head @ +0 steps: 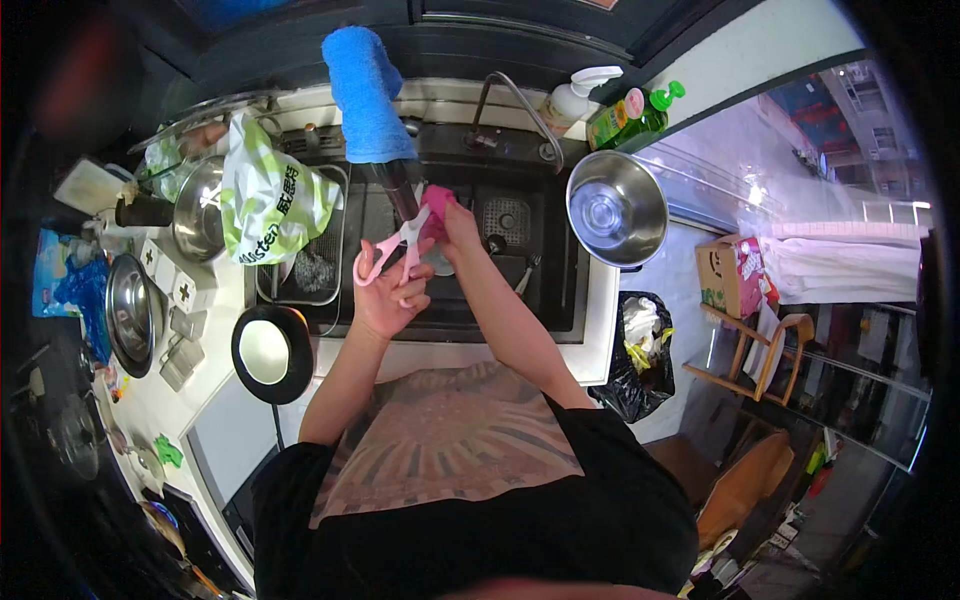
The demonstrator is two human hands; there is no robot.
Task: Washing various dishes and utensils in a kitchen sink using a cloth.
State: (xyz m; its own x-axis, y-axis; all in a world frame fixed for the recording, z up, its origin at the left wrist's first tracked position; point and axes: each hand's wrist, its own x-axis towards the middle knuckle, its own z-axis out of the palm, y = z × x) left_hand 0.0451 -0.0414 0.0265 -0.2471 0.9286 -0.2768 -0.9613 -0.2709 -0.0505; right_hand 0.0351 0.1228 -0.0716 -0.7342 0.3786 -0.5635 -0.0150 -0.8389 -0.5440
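Observation:
My left hand (388,301) holds the handles of pink-and-white scissors (409,237) over the dark sink (555,292). The handle loops point toward me, with fingers around them. In my right hand (460,231) a bright pink cloth (435,204) is bunched against the far end of the scissors, hiding most of the blades. Below my hands, a fork (529,274) and a small dark round utensil (496,244) lie in the sink. A strainer (508,220) covers the drain.
A blue towel (367,97) covers a dark post rising beyond my hands. Left stand a wire basket (322,298) and a plastic bag (274,199). The curved faucet (525,105), steel bowl (617,210) and pump bottle (637,120) are at right. A lined bin (637,390) stands below the counter.

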